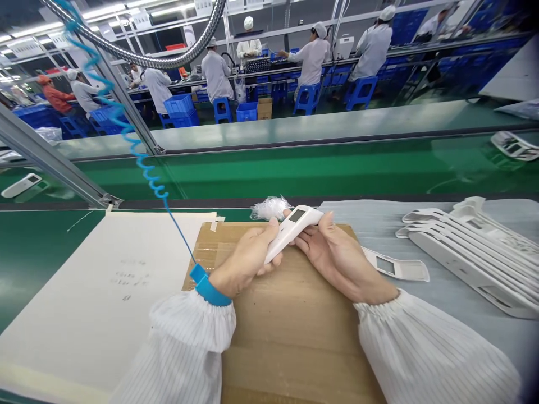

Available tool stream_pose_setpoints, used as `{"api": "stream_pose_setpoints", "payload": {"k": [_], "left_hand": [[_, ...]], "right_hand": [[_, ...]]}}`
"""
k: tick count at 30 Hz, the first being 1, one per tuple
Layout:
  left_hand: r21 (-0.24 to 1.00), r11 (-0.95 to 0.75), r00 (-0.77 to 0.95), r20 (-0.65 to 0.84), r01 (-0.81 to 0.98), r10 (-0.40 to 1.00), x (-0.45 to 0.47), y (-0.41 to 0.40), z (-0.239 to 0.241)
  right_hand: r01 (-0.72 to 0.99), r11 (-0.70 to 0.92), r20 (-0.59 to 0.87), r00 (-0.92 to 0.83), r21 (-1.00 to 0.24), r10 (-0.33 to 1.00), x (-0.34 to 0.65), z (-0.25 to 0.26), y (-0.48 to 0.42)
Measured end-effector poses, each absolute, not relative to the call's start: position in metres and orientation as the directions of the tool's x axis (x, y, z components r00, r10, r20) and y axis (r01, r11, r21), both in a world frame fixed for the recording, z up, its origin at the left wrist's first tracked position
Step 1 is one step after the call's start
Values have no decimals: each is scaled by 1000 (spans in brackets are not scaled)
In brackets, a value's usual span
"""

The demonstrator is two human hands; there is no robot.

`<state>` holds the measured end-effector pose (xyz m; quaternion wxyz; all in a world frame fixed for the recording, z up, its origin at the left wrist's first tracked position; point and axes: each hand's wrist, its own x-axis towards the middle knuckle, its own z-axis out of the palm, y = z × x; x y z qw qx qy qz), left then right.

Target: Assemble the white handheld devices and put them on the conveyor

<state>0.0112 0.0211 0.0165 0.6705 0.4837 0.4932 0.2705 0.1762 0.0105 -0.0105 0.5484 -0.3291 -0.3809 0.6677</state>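
Over the cardboard sheet (295,348), a white handheld thermometer (290,229) with a small dark display is held tilted, its angled head up and to the right. My left hand (251,252) wraps its lower body, thumb along the upper side. A blue wrist strap (210,285) with a coiled cord circles my left wrist. My right hand (334,252) is closed on the head end, thumb at the tip and fingers beneath. Close to my right wrist lies a white shell piece (398,266) with a window cut-out.
Several nested white shells (467,255) lie on grey foam sheeting at the right. Crumpled clear plastic (269,207) sits behind the cardboard. A paper sheet (126,314) covers the left. On the green conveyor belt (261,171) are more white devices. The blue coiled cord (143,163) hangs at left.
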Motion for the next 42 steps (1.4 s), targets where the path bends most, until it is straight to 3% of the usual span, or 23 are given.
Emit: {"api": "stream_pose_setpoints", "payload": {"k": [5, 9, 11, 13, 16, 18, 21, 23, 28, 33, 37, 42], "left_hand": [[939, 343, 544, -301, 26, 783, 6, 22, 16], [904, 427, 578, -352, 7, 736, 4, 22, 19], [909, 414, 582, -308, -53, 753, 5, 23, 18], [925, 322, 505, -184, -202, 844, 6, 26, 15], [943, 41, 160, 13, -331, 987, -1, 37, 7], [985, -42, -69, 31, -170, 997, -14, 48, 0], [981, 131, -285, -86, 144, 955, -39, 68, -4], [944, 215, -339, -123, 249, 933, -54, 86, 1], [910, 224, -353, -94, 348, 931, -70, 146, 29], [872, 196, -470, 44, 448, 881, -77, 179, 39], [873, 152, -462, 92, 464, 882, -70, 159, 29], [907, 132, -381, 33, 399, 924, -34, 98, 0]], "right_hand": [[-478, -57, 17, -148, -876, 989, 179, -18, 11], [-457, -39, 32, -145, -888, 989, 178, -22, 11], [-455, -54, 15, -148, -889, 989, 177, -22, 10], [-455, -96, -44, -122, -886, 992, 177, -21, 10], [-451, -170, -164, -52, -876, 985, 177, -21, 11], [-456, -190, -200, -28, -869, 979, 177, -21, 12], [-485, -203, -217, -30, -850, 976, 177, -23, 14], [-500, -211, -226, -32, -840, 974, 177, -24, 15], [-516, -211, -233, -24, -830, 972, 178, -26, 14], [-533, -231, -249, -39, -814, 968, 179, -23, 13], [-540, -240, -268, -29, -807, 963, 178, -18, 13], [-548, -246, -277, -26, -799, 960, 178, -18, 14]]}}
